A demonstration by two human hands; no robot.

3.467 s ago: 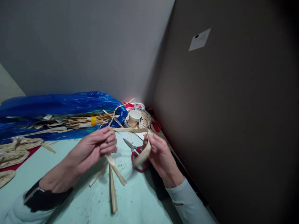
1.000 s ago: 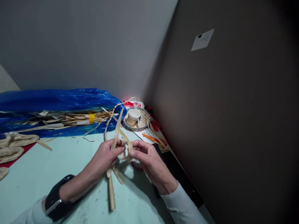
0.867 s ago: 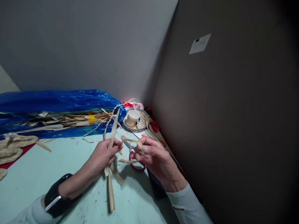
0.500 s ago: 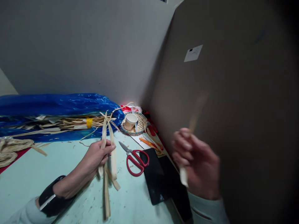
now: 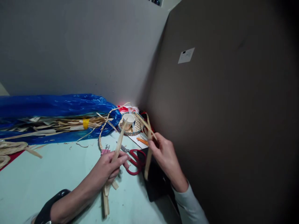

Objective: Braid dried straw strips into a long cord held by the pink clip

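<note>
My left hand (image 5: 114,165) is closed on a pale flat straw strip (image 5: 119,141) that points up and away. Below that hand, more straw strips (image 5: 106,203) hang or lie toward the front; whether the fingers hold them is hidden. To the right, my right hand (image 5: 165,152) pinches straw strips; one thin length (image 5: 145,124) slants up to the left and another (image 5: 148,165) hangs down. The hands are apart. Red-handled scissors (image 5: 133,160) lie between them, partly behind my left fingers. A pink binder clip (image 5: 105,151) shows just beyond my left hand.
A blue plastic bag (image 5: 58,104) with a bundle of straw (image 5: 67,123) lies along the grey partition. A white cup (image 5: 128,119) stands in a woven basket (image 5: 139,127) at the corner. A dark flat device (image 5: 155,183) lies below my right hand. Braided coils (image 5: 11,147) lie far left.
My right hand has moved left and nearer my left hand, and two lengths of strip now show at it. My left hand has shifted slightly right and down, with one strip upright instead of two.
</note>
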